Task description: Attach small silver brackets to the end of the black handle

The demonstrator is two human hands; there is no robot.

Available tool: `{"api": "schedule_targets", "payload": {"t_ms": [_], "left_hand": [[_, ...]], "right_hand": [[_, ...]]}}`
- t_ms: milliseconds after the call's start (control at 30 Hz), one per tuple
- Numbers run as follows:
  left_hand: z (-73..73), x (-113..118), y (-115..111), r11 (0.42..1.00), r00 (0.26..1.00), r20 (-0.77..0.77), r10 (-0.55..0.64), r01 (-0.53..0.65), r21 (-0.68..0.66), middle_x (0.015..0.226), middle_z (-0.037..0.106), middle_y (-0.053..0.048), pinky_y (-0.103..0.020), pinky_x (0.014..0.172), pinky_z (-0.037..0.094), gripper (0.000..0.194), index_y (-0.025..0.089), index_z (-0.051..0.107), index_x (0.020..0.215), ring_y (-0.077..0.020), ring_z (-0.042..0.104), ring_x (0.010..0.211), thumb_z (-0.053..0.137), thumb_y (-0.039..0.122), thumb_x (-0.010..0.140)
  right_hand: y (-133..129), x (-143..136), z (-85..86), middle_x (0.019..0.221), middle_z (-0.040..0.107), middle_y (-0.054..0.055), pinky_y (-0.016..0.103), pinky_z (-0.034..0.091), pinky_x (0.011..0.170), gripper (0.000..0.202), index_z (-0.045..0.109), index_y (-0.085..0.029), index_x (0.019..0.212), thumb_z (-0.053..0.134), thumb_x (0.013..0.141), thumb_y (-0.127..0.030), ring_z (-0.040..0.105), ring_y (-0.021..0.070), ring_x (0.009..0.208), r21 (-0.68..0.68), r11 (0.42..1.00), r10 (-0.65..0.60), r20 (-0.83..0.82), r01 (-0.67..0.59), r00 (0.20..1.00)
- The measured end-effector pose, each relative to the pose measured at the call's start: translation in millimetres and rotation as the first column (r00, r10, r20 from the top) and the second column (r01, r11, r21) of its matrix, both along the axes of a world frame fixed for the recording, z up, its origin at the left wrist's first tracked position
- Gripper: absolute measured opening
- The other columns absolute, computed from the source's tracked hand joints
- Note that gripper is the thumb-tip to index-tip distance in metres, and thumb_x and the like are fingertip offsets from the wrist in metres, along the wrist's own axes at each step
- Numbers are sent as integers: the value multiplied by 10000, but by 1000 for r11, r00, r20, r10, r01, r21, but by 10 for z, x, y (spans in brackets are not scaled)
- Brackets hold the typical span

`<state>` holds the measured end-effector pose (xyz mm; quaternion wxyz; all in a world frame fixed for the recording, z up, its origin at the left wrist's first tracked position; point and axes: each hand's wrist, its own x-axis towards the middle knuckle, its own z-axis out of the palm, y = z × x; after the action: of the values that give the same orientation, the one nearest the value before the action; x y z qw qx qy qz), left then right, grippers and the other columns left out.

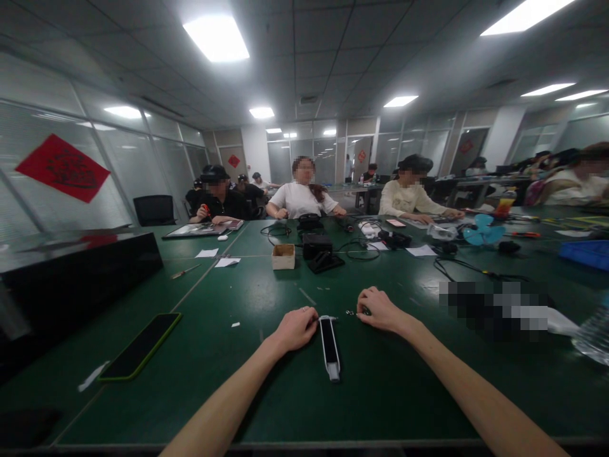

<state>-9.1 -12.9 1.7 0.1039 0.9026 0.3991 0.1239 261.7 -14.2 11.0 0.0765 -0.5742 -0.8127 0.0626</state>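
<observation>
At the left of the green table (394, 406), a phone (140, 348) in a green-edged case lay flat with its screen dark, well apart from both hands. A white scrap (235, 324) lay between the phone and the work area.

The left hand (295, 330) rested low, fingers bent and drawn narrow, just beside the far end of a pale-framed device (329, 348). Contact with that end could not be confirmed, nor whether the fingers held anything.

The device lay flat between the two hands, its long side running away from the person, a dark strip along its upper face and a pale foot at the near end. It was judged light and stiff, with a smooth face likely to slide under a fingertip and to mark if pressed. The recommended hold was by both long edges near the middle, clear of the dark strip.

Right of the device lay small shiny pieces (351, 312), judged hard, very light and easily scattered; a fingertip pinch, one piece at a time, was considered suitable.

The right hand (378, 309) was curled low just beside them, fingers close together; whether it gripped a piece could not be determined.
</observation>
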Motion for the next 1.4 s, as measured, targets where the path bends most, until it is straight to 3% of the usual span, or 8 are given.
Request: {"api": "schedule_targets", "payload": {"t_ms": [533,933,1133,1400], "left_hand": [[64,-22,-65,1000,1000,18,10,-10,-21,895,589,-27,-252,680,434,125,191,541,923,-156,556,776,433,240,883],[58,-39,-86,1000,1000,3,10,-10,21,896,590,-27,-251,689,431,115,195,525,929,-158,557,787,423,230,889],[49,-27,-75,1000,1000,-11,9,-9,30,901,596,-28,-242,690,426,114,188,529,924,-156,556,794,433,199,864],[71,-34,-96,1000,1000,0,14,-14,8,895,591,-24,-244,685,429,122,192,532,926,-154,555,790,422,215,878]], "right_hand": [[33,32,-94,1095,550,81,415,373,901,244,665,-216,828,534,788,-418,429,283,1090,-58,994,-99,-86,94,991],[-19,-84,-42,1086,555,87,430,357,926,189,659,-200,771,516,779,-324,439,278,1091,-71,989,-135,-57,130,989],[25,-69,-135,1096,534,76,428,336,936,156,657,-190,747,570,711,-314,421,273,1093,-81,982,-173,-61,168,983],[7,-53,-112,1102,535,73,435,337,935,160,653,-193,722,586,703,-337,421,267,1084,-81,988,-137,-92,130,986]]}}
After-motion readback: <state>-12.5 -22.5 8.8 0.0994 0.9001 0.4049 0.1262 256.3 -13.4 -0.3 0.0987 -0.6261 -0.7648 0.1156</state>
